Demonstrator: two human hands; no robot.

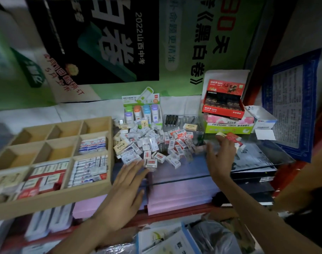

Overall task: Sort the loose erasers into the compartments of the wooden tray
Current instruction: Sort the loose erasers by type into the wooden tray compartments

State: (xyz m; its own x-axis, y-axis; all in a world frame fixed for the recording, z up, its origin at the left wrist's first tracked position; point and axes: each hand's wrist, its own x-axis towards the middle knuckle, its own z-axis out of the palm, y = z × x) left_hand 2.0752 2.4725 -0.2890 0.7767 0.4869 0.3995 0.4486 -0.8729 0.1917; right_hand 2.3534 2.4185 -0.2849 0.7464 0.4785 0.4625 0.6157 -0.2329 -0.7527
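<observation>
While the left grip (127, 182) lies flat and released, fingers straight and pointing up at the heap, its fingertips (141, 163) sit right at the near edge of the loose erasers (149, 143). They're touching or just short of a red-and-white eraser (151, 163) at the front, can't quite tell which. Nothing's in it.

The right grip (220, 156) is over at the right side of the heap, also released, fingers spread wide. A few stray erasers (234, 140) lie just past its fingertips, but it's too blurry to say if it touches them.

So the heap sits between the two grips on the glass-topped bench (174, 175), with pink sheets showing under the glass.

Just left of the heap, nearly touching it, is the wooden tray (90, 189). Its right-hand column has blue-and-white erasers (90, 169) packed in the front compartment and a smaller batch (92, 143) in the one behind. A red-and-white lot (46, 177) fills the front middle slot.

Behind the heap there's a card pack of pastel-capped things (141, 109), plus a red display box (223, 99) stacked on a green box (229, 126).
</observation>
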